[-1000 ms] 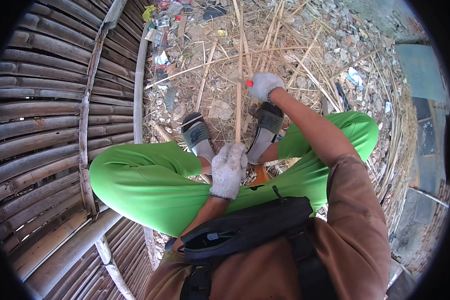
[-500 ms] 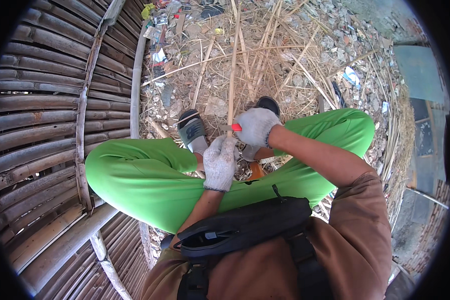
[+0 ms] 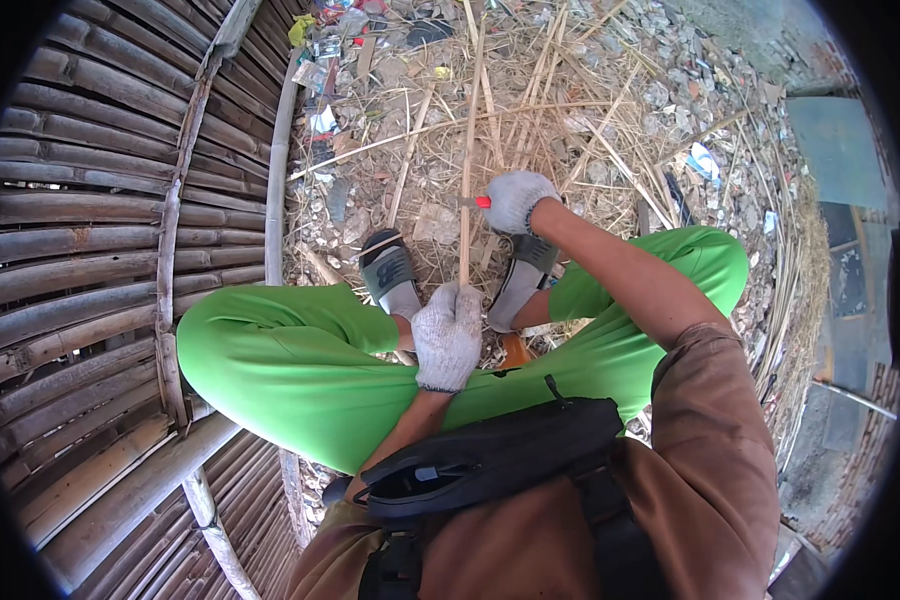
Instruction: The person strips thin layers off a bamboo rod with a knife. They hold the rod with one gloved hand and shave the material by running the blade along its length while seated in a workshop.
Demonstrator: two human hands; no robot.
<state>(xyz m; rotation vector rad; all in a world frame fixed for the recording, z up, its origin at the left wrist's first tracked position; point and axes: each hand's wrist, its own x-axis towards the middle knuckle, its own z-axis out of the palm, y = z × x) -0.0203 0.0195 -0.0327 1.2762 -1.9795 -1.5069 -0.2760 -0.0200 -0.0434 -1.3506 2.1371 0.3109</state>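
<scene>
A long, narrow bamboo strip (image 3: 469, 150) runs away from me between my feet. My left hand (image 3: 448, 340), in a white knitted glove, is closed around its near end. Farther along it, my gloved right hand (image 3: 520, 200) grips a knife (image 3: 484, 202) by its red handle. The short blade points left and lies across the strip; whether it cuts into the surface cannot be made out. My right fingers are mostly hidden behind the back of the glove.
A bamboo slat wall (image 3: 90, 240) stands close on my left. Split bamboo strips (image 3: 540, 90), shavings and litter cover the stony ground ahead. An orange object (image 3: 514, 350) lies between my legs. A black bag (image 3: 500, 450) hangs at my front.
My right hand and the knife have moved away from me along the strip, apart from my left hand. The left hand has shifted slightly nearer to me, still holding the strip.
</scene>
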